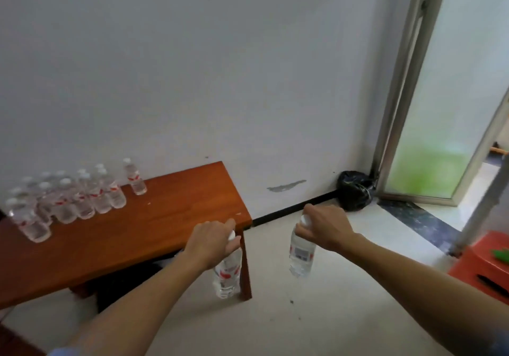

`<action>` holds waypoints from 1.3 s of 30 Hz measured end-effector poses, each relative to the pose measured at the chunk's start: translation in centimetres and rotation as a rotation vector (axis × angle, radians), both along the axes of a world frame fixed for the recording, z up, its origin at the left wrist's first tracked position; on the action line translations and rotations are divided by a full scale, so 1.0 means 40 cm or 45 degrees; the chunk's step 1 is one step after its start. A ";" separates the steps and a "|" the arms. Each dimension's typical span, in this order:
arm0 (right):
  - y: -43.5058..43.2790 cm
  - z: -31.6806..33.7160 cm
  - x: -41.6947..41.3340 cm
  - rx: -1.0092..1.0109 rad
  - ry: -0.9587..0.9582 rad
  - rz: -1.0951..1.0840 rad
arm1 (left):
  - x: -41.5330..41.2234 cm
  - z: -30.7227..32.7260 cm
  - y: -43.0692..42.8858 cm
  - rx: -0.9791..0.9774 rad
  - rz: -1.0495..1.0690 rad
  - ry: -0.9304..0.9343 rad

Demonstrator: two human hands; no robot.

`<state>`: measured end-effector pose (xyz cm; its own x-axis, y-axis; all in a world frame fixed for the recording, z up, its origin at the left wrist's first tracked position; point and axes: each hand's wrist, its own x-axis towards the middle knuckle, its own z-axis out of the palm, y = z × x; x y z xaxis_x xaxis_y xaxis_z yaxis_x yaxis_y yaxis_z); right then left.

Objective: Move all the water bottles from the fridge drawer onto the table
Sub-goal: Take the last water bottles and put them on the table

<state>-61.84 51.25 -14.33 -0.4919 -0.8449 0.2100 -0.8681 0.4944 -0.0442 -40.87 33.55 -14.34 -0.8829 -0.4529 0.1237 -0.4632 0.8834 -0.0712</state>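
A cluster of bottles (pixel 68 198) stands along the table's (pixel 124 234) far left edge. My left grip (pixel 212 242) is closed on a bottle (pixel 227 275) at its cap, and it hangs upright just off the table's near right corner, in front of the leg. My right grip (pixel 325 229) is closed on a second bottle (pixel 301 253) the same way, over the floor right of the table. A black bag (pixel 355 190) sits by the doorframe, and a red stool (pixel 484 262) is at far right.

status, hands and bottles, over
Left hand grips left bottle at the cap, right hand grips right bottle likewise. Both hang off the table's right end. Bottle cluster stands at its left. Nothing in the way.
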 end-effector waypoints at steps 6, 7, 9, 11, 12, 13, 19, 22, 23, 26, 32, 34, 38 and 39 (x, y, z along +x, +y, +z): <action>-0.345 -0.013 0.104 0.047 0.044 0.272 | 0.209 -0.034 -0.214 0.028 0.305 -0.042; -0.403 -0.025 0.110 0.043 0.024 0.305 | 0.231 -0.040 -0.248 0.039 0.345 -0.051; -0.520 -0.053 0.113 0.042 0.024 0.363 | 0.257 -0.054 -0.326 0.060 0.423 -0.070; -0.643 -0.067 0.113 0.052 0.009 0.424 | 0.265 -0.063 -0.415 0.067 0.487 -0.089; -0.706 -0.072 0.111 0.060 -0.004 0.454 | 0.267 -0.069 -0.463 0.063 0.516 -0.094; -0.769 -0.075 0.108 0.057 -0.015 0.489 | 0.266 -0.072 -0.511 0.057 0.542 -0.097; -1.116 -0.072 0.070 0.052 -0.037 0.591 | 0.238 -0.065 -0.787 0.055 0.670 -0.080; -1.242 -0.070 0.043 0.035 -0.033 0.627 | 0.218 -0.064 -0.893 0.060 0.725 -0.004; -1.281 -0.074 0.034 0.037 -0.035 0.639 | 0.212 -0.070 -0.926 0.069 0.728 0.008; -1.393 -0.074 0.015 0.026 -0.032 0.645 | 0.191 -0.078 -1.032 0.065 0.740 0.026; -1.609 -0.103 -0.001 0.026 -0.073 0.622 | 0.149 -0.106 -1.244 0.085 0.724 0.101; -1.684 -0.117 -0.001 0.021 -0.079 0.619 | 0.138 -0.120 -1.325 0.087 0.707 0.121; -1.858 -0.164 0.021 0.023 -0.099 0.590 | 0.124 -0.163 -1.506 0.114 0.667 0.092; -1.900 -0.179 0.030 0.028 -0.109 0.580 | 0.121 -0.172 -1.549 0.127 0.651 0.083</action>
<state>-60.66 -24.74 -21.47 -0.0844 -0.9827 0.1646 -0.9908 0.0652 -0.1190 -36.04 -28.41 -21.23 -0.5376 -0.8366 0.1049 -0.8378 0.5441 0.0451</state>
